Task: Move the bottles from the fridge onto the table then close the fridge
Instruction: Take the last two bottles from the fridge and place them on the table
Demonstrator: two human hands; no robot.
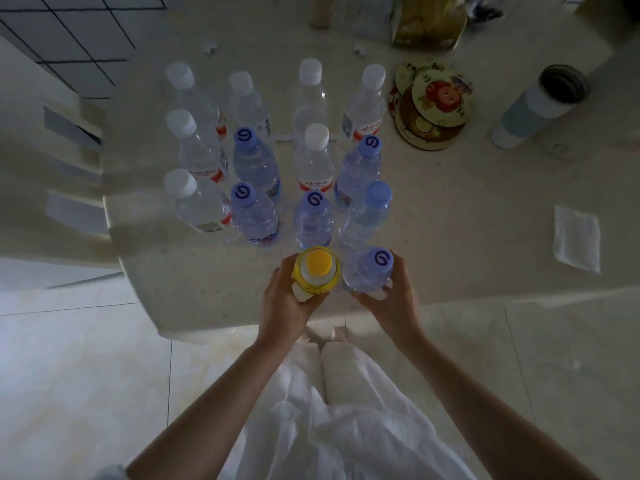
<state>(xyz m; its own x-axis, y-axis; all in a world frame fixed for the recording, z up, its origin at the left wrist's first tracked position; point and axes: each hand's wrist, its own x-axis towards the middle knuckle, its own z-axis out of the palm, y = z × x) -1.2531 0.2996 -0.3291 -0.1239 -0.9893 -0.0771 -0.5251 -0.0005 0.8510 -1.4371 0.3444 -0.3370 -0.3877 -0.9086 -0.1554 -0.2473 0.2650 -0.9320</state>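
While both hands grip bottles, the yellow-capped bottle (pixel 317 273) touches the blue-capped bottle (pixel 370 271).

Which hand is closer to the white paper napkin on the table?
Right. The right hand, gripping a blue-capped bottle, sits on the napkin's side; the left hand, gripping the yellow-capped bottle, is farther away.

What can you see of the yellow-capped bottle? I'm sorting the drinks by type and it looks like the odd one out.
The yellow-capped bottle is a small plastic bottle with a round yellow cap, a pale neck and a yellow label around its body. It stands roughly upright at the near edge of the table, capped, in the grip of the left hand. A blue-capped water bottle, held by the right hand, stands close beside it.
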